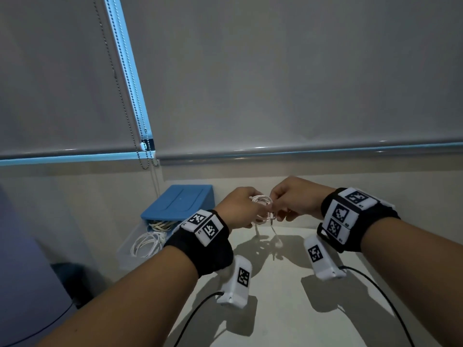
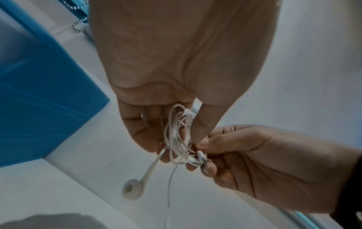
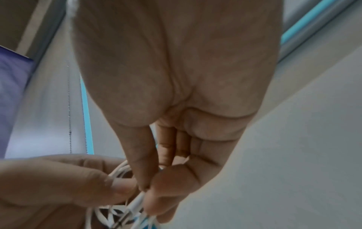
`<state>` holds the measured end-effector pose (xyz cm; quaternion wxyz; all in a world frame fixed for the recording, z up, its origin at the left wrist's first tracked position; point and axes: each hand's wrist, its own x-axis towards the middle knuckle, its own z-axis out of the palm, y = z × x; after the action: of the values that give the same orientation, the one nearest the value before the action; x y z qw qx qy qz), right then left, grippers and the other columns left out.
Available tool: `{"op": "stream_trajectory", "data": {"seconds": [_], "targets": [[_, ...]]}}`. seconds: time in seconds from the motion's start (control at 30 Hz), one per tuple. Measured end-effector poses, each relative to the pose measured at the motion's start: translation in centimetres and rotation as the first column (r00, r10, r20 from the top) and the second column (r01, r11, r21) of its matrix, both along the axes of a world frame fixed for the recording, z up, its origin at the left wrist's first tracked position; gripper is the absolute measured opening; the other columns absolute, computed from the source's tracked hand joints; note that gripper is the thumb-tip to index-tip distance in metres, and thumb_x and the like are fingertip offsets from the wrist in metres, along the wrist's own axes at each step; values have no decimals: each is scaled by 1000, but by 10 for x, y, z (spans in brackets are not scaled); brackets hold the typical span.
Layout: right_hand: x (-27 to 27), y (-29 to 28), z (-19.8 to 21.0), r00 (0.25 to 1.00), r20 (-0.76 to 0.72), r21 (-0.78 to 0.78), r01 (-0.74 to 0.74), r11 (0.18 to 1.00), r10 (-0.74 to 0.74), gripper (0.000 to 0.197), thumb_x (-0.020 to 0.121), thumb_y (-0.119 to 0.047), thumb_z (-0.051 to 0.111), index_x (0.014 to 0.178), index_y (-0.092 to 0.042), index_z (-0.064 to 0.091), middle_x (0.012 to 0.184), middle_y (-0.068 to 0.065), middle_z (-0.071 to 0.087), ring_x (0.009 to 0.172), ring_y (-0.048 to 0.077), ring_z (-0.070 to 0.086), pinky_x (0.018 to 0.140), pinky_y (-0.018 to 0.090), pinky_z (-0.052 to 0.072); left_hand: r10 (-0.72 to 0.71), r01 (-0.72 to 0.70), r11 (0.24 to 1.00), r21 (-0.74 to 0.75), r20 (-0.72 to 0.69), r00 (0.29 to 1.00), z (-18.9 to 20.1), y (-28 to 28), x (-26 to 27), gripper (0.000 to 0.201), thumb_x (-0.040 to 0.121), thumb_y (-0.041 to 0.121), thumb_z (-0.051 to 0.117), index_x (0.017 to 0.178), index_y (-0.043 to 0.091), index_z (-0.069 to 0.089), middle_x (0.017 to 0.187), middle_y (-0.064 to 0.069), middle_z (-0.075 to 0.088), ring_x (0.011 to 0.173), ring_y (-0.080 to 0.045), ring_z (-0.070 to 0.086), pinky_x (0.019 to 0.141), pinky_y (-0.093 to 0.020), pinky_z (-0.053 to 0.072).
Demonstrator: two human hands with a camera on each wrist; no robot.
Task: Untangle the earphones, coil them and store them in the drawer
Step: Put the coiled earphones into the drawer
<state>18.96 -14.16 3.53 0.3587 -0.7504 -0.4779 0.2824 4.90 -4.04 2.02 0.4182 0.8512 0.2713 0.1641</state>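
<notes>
White earphones (image 1: pixel 261 207) hang as a small coil between both hands above the white table (image 1: pixel 275 309). My left hand (image 1: pixel 240 209) holds the loops (image 2: pixel 176 136) wound around its fingers. One earbud (image 2: pixel 133 188) dangles below on its stem. My right hand (image 1: pixel 288 201) pinches the plug end of the cord (image 2: pixel 201 156) between thumb and fingertips, right against the coil (image 3: pixel 117 173). The blue drawer unit (image 1: pixel 180 204) stands to the left, its clear drawer (image 1: pixel 130 246) pulled out.
The open drawer holds another white coiled cable (image 1: pixel 147 242) and a yellowish coil (image 1: pixel 160 225). A bead chain (image 1: pixel 122 96) hangs from the roller blind behind. Black cables (image 1: pixel 385 299) trail from the wrist cameras across the table.
</notes>
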Motion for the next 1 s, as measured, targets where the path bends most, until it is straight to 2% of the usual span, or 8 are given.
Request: {"op": "stream_trajectory", "data": {"seconds": [0.17,0.33,0.43,0.5,0.63,0.73,0.83,1.0], "targets": [[-19,-1,39,997,2,19,-75,997,75,8,93,-1,69,90,6,70,67,11,68,59,15,64,59,25,54,-11,11,1000,28,4,1000,28,3,-23,20,95,20,66,111,9,74,99,-7,73,84,-15,63,71,-28,52],[-44,6,71,991,76,42,-115,992,112,9,92,1,68,93,9,72,68,11,70,61,16,66,61,24,56,30,-28,999,-28,70,997,44,13,-52,21,93,24,70,110,11,74,107,-9,77,105,-25,70,81,-32,56],[-60,18,80,979,165,7,-123,992,120,10,92,-1,70,93,8,73,70,12,70,63,16,68,63,24,57,83,-71,994,-82,155,984,51,22,-72,9,94,21,69,96,13,73,101,-9,78,95,-22,71,84,-35,54],[-70,28,79,977,176,2,-122,992,120,10,91,-1,71,93,9,73,70,12,71,63,16,69,63,24,57,105,-89,991,-95,182,978,55,28,-86,5,94,14,69,91,13,72,96,-11,77,88,-20,69,81,-34,54],[-91,53,70,988,109,20,-116,993,113,6,89,3,72,87,9,72,72,16,70,64,20,69,73,31,61,168,-149,983,-109,194,967,54,42,-113,11,92,3,70,103,6,69,94,-14,73,83,-21,70,79,-38,61],[-108,72,59,991,54,-2,-122,993,121,7,89,7,69,82,4,70,76,20,70,69,23,69,87,41,62,218,-194,972,-131,209,953,48,54,-131,15,90,-2,71,101,7,67,94,-16,69,78,-22,70,66,-32,61],[-125,89,48,993,67,-41,-94,995,96,3,89,5,70,88,8,71,82,25,73,77,28,73,90,45,61,266,-239,959,-151,192,945,40,63,-144,15,91,-3,70,104,4,67,95,-19,67,76,-24,69,59,-29,60],[-147,112,36,984,135,-101,-100,990,113,20,87,-2,76,100,13,73,88,22,77,92,32,77,93,44,60,318,-299,944,-138,144,937,22,77,-160,16,91,-3,70,106,3,66,103,-27,69,81,-35,73,74,-50,64]]}}
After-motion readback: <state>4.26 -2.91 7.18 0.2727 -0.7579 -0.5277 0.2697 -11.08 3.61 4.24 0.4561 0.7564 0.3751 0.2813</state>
